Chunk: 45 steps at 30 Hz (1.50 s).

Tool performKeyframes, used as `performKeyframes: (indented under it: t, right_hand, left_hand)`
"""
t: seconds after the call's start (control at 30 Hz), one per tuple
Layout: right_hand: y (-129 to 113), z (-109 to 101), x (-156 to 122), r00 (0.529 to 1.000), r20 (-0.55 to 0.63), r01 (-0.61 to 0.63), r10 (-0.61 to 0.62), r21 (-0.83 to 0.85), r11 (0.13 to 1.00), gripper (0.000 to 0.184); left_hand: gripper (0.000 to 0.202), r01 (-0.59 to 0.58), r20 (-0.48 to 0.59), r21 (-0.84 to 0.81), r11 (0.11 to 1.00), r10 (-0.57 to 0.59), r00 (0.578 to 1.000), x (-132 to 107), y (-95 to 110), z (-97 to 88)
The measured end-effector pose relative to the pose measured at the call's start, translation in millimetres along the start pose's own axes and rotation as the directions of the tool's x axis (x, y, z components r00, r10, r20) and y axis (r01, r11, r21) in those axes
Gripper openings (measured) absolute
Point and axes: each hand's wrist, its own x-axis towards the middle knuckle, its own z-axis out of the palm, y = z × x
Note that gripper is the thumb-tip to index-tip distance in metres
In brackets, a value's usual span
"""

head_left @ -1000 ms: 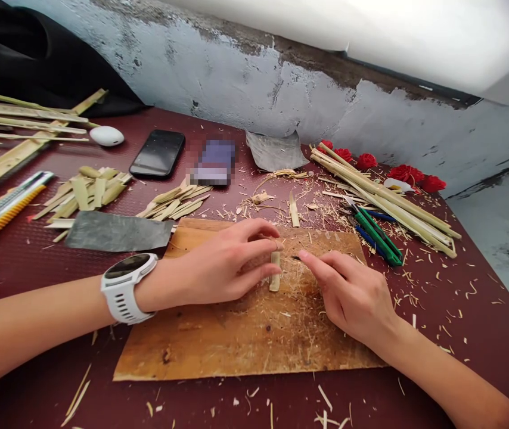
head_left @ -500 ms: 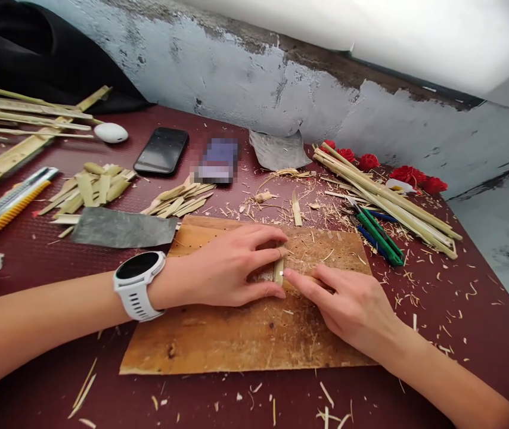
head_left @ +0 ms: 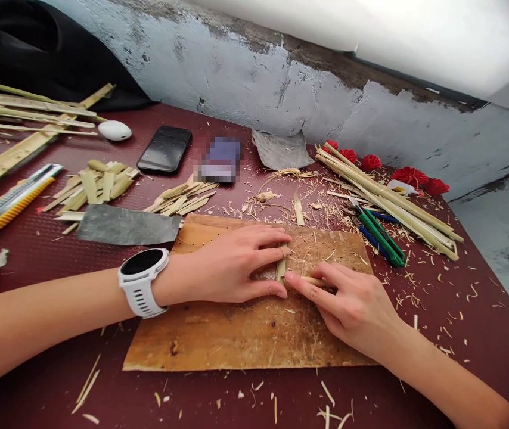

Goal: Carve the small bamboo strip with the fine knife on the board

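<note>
My left hand (head_left: 241, 265) lies across a wooden board (head_left: 219, 339), a white watch (head_left: 142, 277) on its wrist. Its fingertips and thumb hold down a short bamboo strip (head_left: 281, 268) against the board; part of the strip is hidden under the fingers. From the right, my right hand (head_left: 350, 298) is closed round a thin stick-like tool with a pale wooden handle (head_left: 317, 282). Its index finger reaches along the tool to the strip's edge. The tool's tip is too small to make out. Fine shavings lie round both hands.
Behind the board are cut bamboo pieces (head_left: 183, 199), grey sandpaper (head_left: 129, 225) and a black phone (head_left: 164, 149). At right lie green-handled pliers (head_left: 382, 238), bamboo sticks (head_left: 388, 199) and red flowers (head_left: 409, 174). A yellow utility knife (head_left: 13, 199) lies at left.
My right hand has tilted slightly, so more of the tool's handle shows and the bright glint at its tip is gone. My left hand keeps its hold on the strip.
</note>
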Motion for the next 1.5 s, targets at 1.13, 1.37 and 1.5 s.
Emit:
performKeyframes:
  t: [1.13,1.37,1.5]
  right_hand:
    - [-9.5,-8.7,-1.9,0.968,0.087,-0.248,0.234,0.208,0.946,0.049]
    - [-10.1,-2.8,0.2,0.981,0.04,-0.195,0.191,0.235,0.952,0.05]
    - [-10.5,-1.5,0.3,0.983,0.045,-0.183,0.178,0.189,0.965,0.05]
  left_hand:
    - [0.061,-0.07,-0.068,0.062,0.996,0.074,0.995,0.7,-3.1,4.8]
    - [0.058,-0.059,-0.044,0.06,0.996,0.062,0.997,-0.6,-3.7,3.5]
    - [0.058,-0.061,-0.038,0.063,0.996,0.063,0.997,-0.2,-2.6,2.5]
